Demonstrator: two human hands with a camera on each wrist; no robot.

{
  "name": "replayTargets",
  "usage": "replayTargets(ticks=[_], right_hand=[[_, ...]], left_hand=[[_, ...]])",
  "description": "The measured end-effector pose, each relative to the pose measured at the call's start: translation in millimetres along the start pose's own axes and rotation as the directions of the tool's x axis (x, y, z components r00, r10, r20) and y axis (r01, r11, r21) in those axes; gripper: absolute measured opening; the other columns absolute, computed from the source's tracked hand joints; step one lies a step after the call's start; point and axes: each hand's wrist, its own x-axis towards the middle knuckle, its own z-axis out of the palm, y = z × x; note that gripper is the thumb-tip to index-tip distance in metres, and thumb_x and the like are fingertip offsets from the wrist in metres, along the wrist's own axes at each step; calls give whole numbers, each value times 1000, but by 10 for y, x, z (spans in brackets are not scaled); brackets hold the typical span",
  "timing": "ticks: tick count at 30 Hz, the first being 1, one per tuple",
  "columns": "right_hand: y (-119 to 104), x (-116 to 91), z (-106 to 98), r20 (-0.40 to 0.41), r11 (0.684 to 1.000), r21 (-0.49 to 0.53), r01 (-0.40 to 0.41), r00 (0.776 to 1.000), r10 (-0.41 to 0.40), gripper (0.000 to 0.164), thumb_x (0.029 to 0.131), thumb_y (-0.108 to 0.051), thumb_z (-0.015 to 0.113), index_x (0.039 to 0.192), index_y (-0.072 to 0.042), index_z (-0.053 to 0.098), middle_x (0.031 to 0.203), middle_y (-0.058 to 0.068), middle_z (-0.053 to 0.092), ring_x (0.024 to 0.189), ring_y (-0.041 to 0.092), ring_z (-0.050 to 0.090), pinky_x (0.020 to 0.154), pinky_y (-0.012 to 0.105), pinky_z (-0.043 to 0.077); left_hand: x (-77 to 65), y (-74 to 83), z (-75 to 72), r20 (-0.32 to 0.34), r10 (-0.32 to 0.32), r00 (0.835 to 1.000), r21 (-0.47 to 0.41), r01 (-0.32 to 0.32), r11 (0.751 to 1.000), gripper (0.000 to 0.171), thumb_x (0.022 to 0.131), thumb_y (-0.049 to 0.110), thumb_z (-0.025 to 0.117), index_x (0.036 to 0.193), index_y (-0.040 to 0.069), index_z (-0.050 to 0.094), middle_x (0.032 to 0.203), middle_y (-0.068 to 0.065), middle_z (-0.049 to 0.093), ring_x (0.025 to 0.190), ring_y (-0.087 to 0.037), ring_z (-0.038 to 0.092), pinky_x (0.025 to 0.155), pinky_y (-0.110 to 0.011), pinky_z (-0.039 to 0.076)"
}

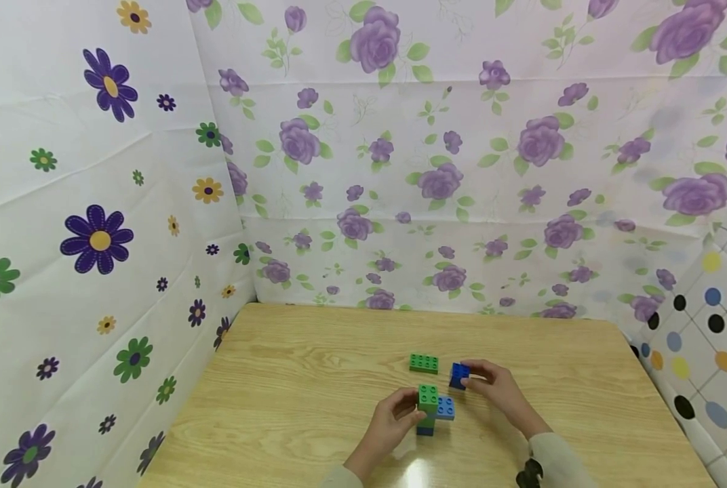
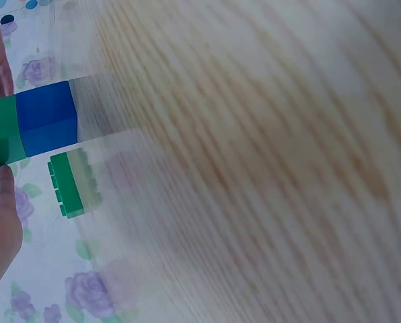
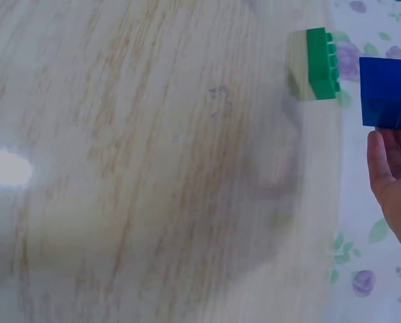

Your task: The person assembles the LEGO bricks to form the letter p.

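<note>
My left hand (image 1: 390,421) grips a small tower of toy building bricks, with thumb and fingers on its sides. On top sits a green brick (image 1: 428,394); a light blue brick (image 1: 445,408) juts out to the right under it. At the foot is a dark blue brick (image 2: 47,118), below a green one (image 2: 0,124) in the left wrist view. My right hand (image 1: 494,388) pinches a separate dark blue brick (image 1: 458,375), just right of and behind the tower. In the right wrist view that brick (image 3: 387,93) shows a smooth side, fingertips beneath it.
A flat green brick (image 1: 424,363) with studs up lies on the wooden table (image 1: 290,379), behind the tower. Flowered cloth (image 1: 351,224) hangs along the table's back edge, with another patterned cloth (image 1: 156,271) on the left and a dotted one (image 1: 714,339) on the right.
</note>
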Motion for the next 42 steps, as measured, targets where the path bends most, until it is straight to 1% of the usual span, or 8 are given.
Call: replayTargets(ticks=[8,13,19,26,29,33,37,42], right_hand=[[-177,-130,-11,49,997,57,52,997,-54,48,87,-23,73,129,-4,57,131,16,56,121,36,51,89,27,55],[-266,-204,-31,65,992,86,90,993,-96,47,87,-21,72,128,-2,58,131,18,55,118,38,53,88,26,55],[-354,-307,-49,92,988,88,124,987,-132,46,87,-21,73,127,-2,58,128,16,57,113,30,58,88,27,56],[-383,-408,-46,157,978,76,195,966,-205,42,90,-19,69,127,-1,57,124,17,59,108,24,61,89,27,55],[-383,-441,-40,168,979,65,192,965,-201,39,91,-19,69,126,-5,59,123,15,60,109,23,61,90,25,54],[-385,-486,-26,182,980,49,195,963,-200,39,91,-19,69,125,-4,59,123,16,60,109,23,61,92,23,53],[-380,-511,-9,184,976,50,211,959,-217,38,90,-19,70,123,-4,61,123,14,61,108,22,61,92,26,53],[-370,-519,13,185,957,48,285,939,-289,34,89,-16,70,121,-5,63,121,15,61,106,14,61,90,30,55]], left_hand=[[10,-35,-9,10,36,999,-10,-36,999,35,89,13,69,122,7,59,122,-9,60,118,-23,57,100,-25,48],[9,-28,-10,6,38,999,-6,-38,999,36,88,12,69,122,6,59,123,-9,60,118,-24,57,99,-24,48],[10,-36,-9,3,39,999,-1,-39,999,35,88,10,69,122,6,59,122,-9,60,117,-24,57,99,-25,48],[0,-15,-8,8,42,999,-3,-42,999,35,89,12,69,122,7,59,122,-9,60,117,-22,57,99,-23,48],[4,-23,-9,9,46,999,-5,-46,999,35,89,12,69,122,7,59,122,-9,61,117,-22,57,99,-23,48],[6,-32,-10,13,51,999,-6,-51,999,36,89,12,69,123,6,59,122,-9,61,116,-21,58,98,-23,49],[-1,-31,-10,13,60,998,-7,-60,998,35,89,12,68,122,6,59,121,-9,61,116,-22,58,98,-24,49],[-13,-22,0,10,83,997,-5,-83,997,35,89,10,68,122,4,59,121,-13,60,116,-26,57,99,-27,49]])
